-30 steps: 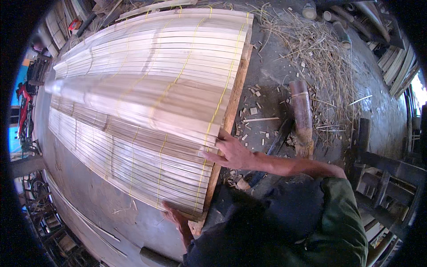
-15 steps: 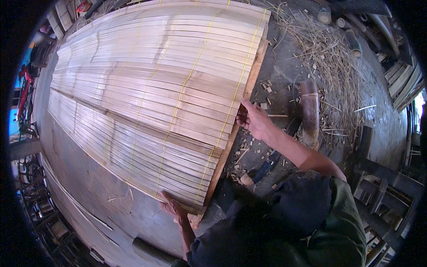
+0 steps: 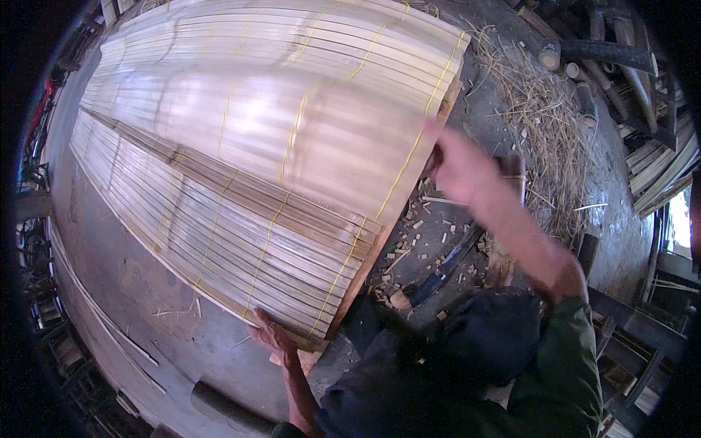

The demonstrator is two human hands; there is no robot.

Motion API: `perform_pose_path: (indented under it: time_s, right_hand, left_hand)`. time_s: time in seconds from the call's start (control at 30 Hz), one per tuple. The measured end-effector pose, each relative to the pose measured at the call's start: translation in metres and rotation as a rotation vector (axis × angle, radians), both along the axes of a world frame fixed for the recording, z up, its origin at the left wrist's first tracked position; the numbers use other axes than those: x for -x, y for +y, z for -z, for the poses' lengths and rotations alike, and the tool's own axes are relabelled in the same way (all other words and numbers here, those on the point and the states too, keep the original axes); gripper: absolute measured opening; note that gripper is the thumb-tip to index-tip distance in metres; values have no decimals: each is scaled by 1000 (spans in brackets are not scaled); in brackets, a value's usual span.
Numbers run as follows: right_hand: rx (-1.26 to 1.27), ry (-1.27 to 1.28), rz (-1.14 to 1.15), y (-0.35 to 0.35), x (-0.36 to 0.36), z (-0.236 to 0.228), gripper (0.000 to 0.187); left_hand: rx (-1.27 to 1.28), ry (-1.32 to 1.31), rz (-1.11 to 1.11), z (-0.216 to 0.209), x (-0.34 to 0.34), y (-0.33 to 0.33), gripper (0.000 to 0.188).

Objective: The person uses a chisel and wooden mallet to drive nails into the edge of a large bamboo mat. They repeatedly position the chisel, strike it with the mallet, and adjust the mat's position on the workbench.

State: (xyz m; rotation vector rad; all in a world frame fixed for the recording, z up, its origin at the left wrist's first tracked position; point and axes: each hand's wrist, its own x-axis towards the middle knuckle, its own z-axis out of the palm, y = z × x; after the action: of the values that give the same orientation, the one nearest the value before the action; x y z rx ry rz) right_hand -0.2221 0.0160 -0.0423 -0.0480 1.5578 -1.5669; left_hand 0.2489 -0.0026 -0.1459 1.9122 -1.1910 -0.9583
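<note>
A broad blind of pale bamboo slats (image 3: 255,252), bound with yellow cords, stretches from just in front of me to the far left. Its right end lies along a brown wooden board (image 3: 355,287). My right hand (image 3: 458,162), smeared by motion, is closed on the blind's right edge, and the blurred slats beside it look raised. Darker slats form a band across the blind. At the near corner, my left hand (image 3: 272,337) holds the blind's front edge, its lower fingers partly hidden.
Right of the board lie a knife with a dark handle (image 3: 431,283) and a brown bamboo section (image 3: 501,269), among small chips. Beyond is a heap of thin shavings (image 3: 558,139). Slats are stacked (image 3: 664,160) at far right. Long strips (image 3: 109,317) lie on the floor at left.
My right hand has moved up and to the right, and the middle slats now bulge and blur. My left hand stays at the near edge. The whole view has shifted slightly.
</note>
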Motion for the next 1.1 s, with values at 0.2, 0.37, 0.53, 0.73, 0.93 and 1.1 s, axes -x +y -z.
perform_pose_path:
  time_s: [0.2,0.37,0.53,0.73,0.93,1.1]
  right_hand:
    - [-66,952,-284,-82,179,-145,63]
    - [-124,226,98,-93,260,2,33]
    - [-480,1092,161,-58,176,69,44]
    - [-463,1850,-160,-88,83,91,52]
    - [-435,1884,-414,-103,40,124,52]
    - [-358,1824,-389,-102,50,130,49]
  left_hand:
    - [11,-14,9,21,-14,4,53]
    - [9,58,-53,-10,14,0,50]
    - [12,13,68,-1,-4,1,55]
    - [-32,95,-5,5,-6,2,62]
    - [-92,218,-18,19,-24,1,65]
    - [-40,205,18,22,-16,3,66]
